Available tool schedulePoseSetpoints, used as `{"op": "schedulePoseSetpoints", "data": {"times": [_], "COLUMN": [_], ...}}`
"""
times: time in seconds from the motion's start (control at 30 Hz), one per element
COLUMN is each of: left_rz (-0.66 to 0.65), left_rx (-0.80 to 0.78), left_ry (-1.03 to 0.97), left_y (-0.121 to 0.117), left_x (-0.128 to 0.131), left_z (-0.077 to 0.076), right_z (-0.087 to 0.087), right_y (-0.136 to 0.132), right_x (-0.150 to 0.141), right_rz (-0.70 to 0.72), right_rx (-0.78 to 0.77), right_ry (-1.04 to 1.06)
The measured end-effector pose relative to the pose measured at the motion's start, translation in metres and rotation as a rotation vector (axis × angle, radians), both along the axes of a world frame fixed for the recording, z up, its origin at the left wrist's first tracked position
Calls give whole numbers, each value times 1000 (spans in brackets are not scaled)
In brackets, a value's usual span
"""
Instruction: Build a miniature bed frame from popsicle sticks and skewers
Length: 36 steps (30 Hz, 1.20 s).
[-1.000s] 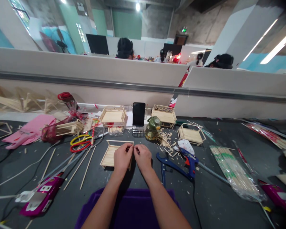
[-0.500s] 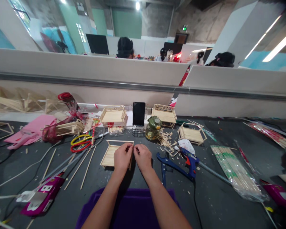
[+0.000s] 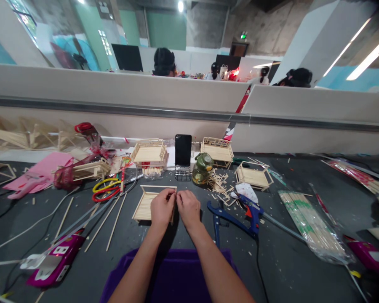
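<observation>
A miniature bed-like frame of thin wooden sticks (image 3: 144, 205) stands on the dark table, its slatted platform partly behind my left hand (image 3: 162, 207). That hand is closed in a pinch at the frame's right end, by the end of its upper rail. My right hand (image 3: 188, 206) is closed too, thumb and forefinger pressed together beside the left fingertips. Whatever is between the right fingers is too small or hidden to make out. Below my forearms lies a purple tray (image 3: 183, 269). Blue cutting pliers (image 3: 219, 216) and a blue glue gun (image 3: 254, 214) lie right of my hands.
Similar stick frames (image 3: 150, 152) stand at the back around a phone (image 3: 183, 150) on a wire stand. A green figurine (image 3: 204, 168) sits beside scattered stick pieces (image 3: 219, 185). Packed sticks (image 3: 311, 223) lie right; a magenta power strip (image 3: 58, 261) and cables lie left.
Both hands keep the same pinched pose at the frame's right end. The view has shifted very slightly; nothing else visibly moves.
</observation>
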<state>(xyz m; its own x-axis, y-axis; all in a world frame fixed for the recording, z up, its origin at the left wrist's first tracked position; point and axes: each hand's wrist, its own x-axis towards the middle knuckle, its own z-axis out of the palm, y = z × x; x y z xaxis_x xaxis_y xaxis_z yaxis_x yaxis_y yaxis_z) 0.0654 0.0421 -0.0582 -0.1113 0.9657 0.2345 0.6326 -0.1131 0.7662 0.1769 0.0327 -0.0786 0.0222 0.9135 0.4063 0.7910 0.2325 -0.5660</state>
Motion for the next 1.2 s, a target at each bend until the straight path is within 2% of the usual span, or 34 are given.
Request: {"op": "schedulePoseSetpoints", "data": {"times": [0.5, 0.87, 1.2], "left_rz": [0, -2, 0], "left_rx": [-13, -11, -12], "left_ry": [25, 5, -10], "left_y": [-1, 0, 0], "left_x": [-1, 0, 0], "left_z": [1, -1, 0], "right_z": [-2, -4, -6], "right_y": [-1, -2, -3], "right_x": [5, 3, 2], "right_rz": [-48, 41, 60], "right_rx": [-85, -125, -105], "right_ry": [230, 329, 356]}}
